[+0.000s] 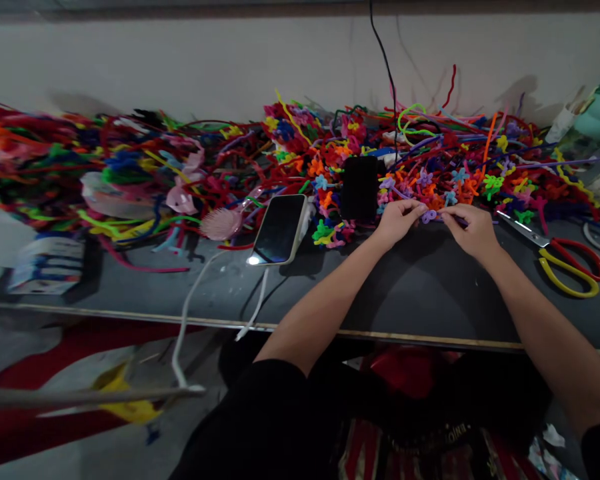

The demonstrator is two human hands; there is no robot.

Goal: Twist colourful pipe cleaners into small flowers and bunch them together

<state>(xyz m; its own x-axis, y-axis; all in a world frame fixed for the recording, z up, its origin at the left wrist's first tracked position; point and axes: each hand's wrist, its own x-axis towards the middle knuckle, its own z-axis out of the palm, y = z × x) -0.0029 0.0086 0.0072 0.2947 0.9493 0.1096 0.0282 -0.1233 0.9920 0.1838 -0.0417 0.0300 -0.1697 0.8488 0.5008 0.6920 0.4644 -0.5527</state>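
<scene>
A small purple pipe cleaner (429, 216), bent into loops, is held between my two hands above the dark table. My left hand (399, 219) pinches its left side with thumb and forefinger. On the other side, my right hand (471, 228) grips it with closed fingers. Just beyond the hands lies a dense heap of coloured pipe-cleaner flowers (450, 183) in orange, purple, blue and red. Scissors (555, 253) with red and yellow handles rest to the right of my right hand.
Left of my arms a phone (280, 230) leans at an angle, with a white cable (195, 300) nearby. A black device (359, 188) stands by the heap. Further left are a pink hairbrush (221, 224), loose pipe cleaners (145, 160) and a small box (49, 263). The table's front edge (430, 339) runs beneath my forearms.
</scene>
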